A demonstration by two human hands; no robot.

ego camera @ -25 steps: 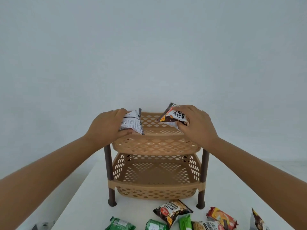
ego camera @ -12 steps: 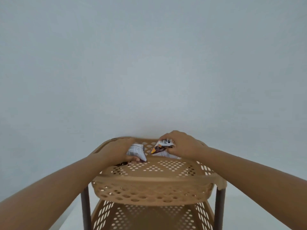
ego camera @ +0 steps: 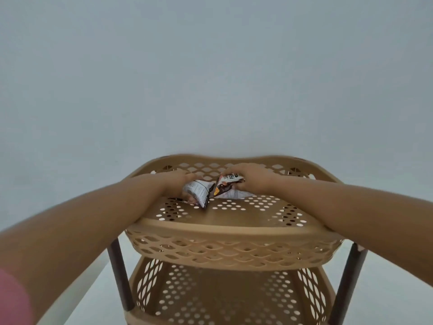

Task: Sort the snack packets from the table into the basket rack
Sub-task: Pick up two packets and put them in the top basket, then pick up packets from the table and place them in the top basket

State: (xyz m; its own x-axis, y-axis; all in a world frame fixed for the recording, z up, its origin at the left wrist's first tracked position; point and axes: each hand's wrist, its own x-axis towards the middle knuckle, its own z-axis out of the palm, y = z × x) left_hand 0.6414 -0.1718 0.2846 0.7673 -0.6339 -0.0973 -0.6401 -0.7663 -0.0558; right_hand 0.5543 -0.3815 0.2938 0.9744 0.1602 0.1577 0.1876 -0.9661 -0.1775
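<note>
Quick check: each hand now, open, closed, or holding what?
Left hand: grips the white crinkled snack packet.
Right hand: grips the brown-and-white snack packet.

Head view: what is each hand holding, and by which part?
Left hand grips a white packet by its left end; right hand grips a brown-and-white packet along its upper right edge. Both are low in the top basket.

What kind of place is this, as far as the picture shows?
Probably a plain indoor room set up for the task: a bare pale wall, a white table, and a tan plastic basket rack on it.
</note>
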